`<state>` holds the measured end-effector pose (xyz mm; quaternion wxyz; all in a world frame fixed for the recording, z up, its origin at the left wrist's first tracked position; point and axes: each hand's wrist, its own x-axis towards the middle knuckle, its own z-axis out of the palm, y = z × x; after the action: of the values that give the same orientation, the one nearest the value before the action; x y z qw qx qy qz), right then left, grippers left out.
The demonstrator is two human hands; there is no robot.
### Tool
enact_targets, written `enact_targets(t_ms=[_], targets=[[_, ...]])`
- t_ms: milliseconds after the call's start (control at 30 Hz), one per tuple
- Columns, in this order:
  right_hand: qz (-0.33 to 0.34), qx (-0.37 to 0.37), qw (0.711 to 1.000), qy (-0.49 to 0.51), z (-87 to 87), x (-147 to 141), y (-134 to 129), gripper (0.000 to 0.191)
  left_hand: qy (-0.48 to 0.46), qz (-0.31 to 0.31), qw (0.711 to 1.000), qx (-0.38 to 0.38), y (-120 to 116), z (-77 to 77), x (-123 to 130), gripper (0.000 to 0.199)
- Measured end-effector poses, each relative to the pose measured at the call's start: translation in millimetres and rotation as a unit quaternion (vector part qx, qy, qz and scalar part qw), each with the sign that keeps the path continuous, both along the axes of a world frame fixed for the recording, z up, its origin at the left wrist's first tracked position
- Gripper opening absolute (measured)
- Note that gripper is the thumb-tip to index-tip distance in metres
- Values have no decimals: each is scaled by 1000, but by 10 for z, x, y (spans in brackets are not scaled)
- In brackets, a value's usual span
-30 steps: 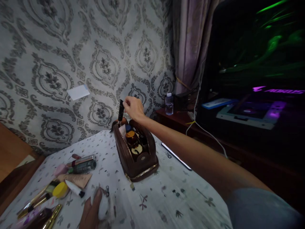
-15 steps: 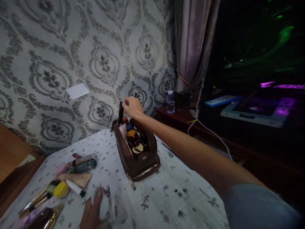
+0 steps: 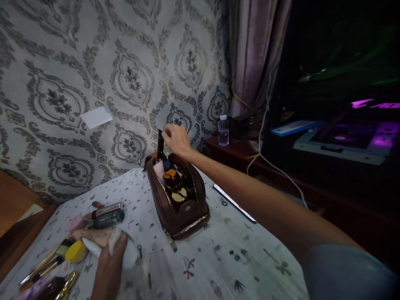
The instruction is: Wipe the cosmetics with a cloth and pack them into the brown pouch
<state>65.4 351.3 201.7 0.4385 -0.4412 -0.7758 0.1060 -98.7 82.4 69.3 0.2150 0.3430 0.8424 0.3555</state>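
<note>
A brown zip bag stands open on the patterned cloth, holding an amber jar, a gold-lidded item and a pale tube. My right hand pinches a black tube upright at the bag's far end, its lower part inside. At the lower left, my left hand is closed around a blurred white item, beside a white tube and a yellow lid.
Several cosmetics, among them a green tube and a gold tube, lie at left. A phone lies right of the bag under my forearm. A clear bottle stands on the dark shelf behind.
My left hand has moved up and left, over the cosmetics, with the white item. My right hand keeps the black tube at the bag's far end. The view has shifted slightly.
</note>
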Motion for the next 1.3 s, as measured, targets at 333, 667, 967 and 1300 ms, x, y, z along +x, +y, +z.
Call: enact_targets(t_ms=[333, 667, 967, 1300], targets=[[2, -3, 1000, 9, -39, 78, 27, 21, 519, -244, 819, -10, 1698, 1370, 371, 33], [30, -38, 999, -16, -5, 68, 111, 21, 540, -250, 790, -146, 1915, 1287, 379, 24], [107, -51, 990, -74, -73, -111, 126, 19, 537, -244, 798, -126, 1900, 1277, 349, 25], [120, -19, 983, -140, 89, -286, 96, 14, 545, -256, 790, -114, 1921, 1284, 403, 26]])
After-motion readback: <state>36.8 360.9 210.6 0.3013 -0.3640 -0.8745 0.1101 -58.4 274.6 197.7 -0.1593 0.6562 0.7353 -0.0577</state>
